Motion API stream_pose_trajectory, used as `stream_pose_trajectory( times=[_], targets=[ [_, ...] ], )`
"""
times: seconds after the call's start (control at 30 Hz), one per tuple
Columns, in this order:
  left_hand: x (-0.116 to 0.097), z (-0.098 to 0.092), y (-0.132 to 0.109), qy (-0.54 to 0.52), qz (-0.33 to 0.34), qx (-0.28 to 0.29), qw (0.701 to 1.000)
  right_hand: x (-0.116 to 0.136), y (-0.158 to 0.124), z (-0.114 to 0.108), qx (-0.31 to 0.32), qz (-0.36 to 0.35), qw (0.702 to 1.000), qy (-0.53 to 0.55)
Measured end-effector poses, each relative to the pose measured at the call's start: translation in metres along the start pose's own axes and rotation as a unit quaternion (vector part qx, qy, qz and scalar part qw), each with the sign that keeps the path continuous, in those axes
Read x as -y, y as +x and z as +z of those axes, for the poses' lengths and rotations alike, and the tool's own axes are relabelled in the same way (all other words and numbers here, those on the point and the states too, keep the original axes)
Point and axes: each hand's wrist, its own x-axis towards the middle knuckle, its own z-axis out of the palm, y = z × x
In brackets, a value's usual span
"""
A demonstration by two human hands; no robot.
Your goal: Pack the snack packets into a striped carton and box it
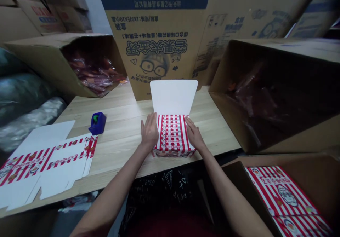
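A small cardboard display box [174, 154] stands near the table's front edge, its white lid flap [174, 96] raised at the back. Rows of red-and-white printed packets [174, 132] fill its top. My left hand [150, 130] lies along the box's left side, thumb apart and fingers stretched forward. Against the right side rests my right hand [194, 133], with its fingers extended and flat along the top edge. Neither hand wraps round the box. Its underside and most of its side walls are hidden.
Flat striped box blanks [58, 159] and a blue tape dispenser [97, 123] lie on the left. Open cartons with clear-wrapped packets stand at left [34, 58] and right [292, 138]. A large carton [159, 24] backs the table. At lower right, another carton [305, 159] holds striped boxes [287, 191].
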Motion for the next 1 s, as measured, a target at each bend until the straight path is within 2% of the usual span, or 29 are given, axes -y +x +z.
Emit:
stream_pose_trajectory(
  times=[0.03, 0.13, 0.2, 0.3, 0.4, 0.5, 0.57, 0.63, 0.67, 0.77, 0.8, 0.83, 0.9, 1.0],
  targets=[
    [-0.007, 0.002, 0.002, -0.009, 0.038, 0.025, 0.999, 0.002, 0.0, -0.002, -0.009, 0.004, 1.0, -0.004],
    [-0.031, 0.018, 0.013, -0.08, 0.14, 0.162, 0.973, 0.012, -0.005, -0.01, -0.038, -0.004, 0.999, -0.026],
    [-0.044, 0.036, 0.023, -0.117, 0.154, 0.224, 0.955, 0.02, -0.017, -0.014, -0.043, -0.022, 0.998, -0.039],
    [-0.052, 0.059, 0.036, -0.126, 0.142, 0.243, 0.951, 0.031, -0.052, -0.017, -0.028, -0.037, 0.998, -0.047],
    [-0.052, 0.072, 0.038, -0.132, 0.131, 0.243, 0.952, 0.04, -0.093, -0.018, -0.011, -0.048, 0.998, -0.04],
    [-0.055, 0.073, 0.033, -0.141, 0.127, 0.229, 0.955, 0.045, -0.12, -0.023, -0.008, -0.048, 0.999, 0.0],
    [-0.062, 0.063, 0.03, -0.144, 0.136, 0.224, 0.954, 0.042, -0.122, -0.031, -0.007, -0.028, 0.998, 0.055],
    [-0.065, 0.043, 0.029, -0.16, 0.144, 0.218, 0.952, 0.032, -0.112, -0.043, -0.011, -0.001, 0.992, 0.128],
    [-0.063, 0.029, 0.03, -0.189, 0.131, 0.195, 0.953, 0.025, -0.102, -0.049, -0.023, 0.013, 0.985, 0.169],
    [-0.043, -0.015, 0.04, -0.31, 0.035, 0.035, 0.949, 0.001, -0.057, -0.059, -0.083, 0.042, 0.96, 0.264],
    [-0.032, -0.025, 0.044, -0.336, 0.0, -0.014, 0.942, -0.006, -0.039, -0.058, -0.1, 0.045, 0.954, 0.28],
    [-0.021, -0.031, 0.049, -0.347, -0.025, -0.039, 0.937, -0.011, -0.021, -0.055, -0.106, 0.043, 0.95, 0.291],
    [0.002, -0.031, 0.057, -0.351, -0.056, -0.013, 0.935, -0.018, 0.013, -0.042, -0.081, 0.032, 0.946, 0.313],
    [0.027, -0.01, 0.064, -0.361, -0.092, 0.079, 0.925, -0.021, 0.046, -0.02, 0.004, 0.008, 0.94, 0.34]
  ],
)
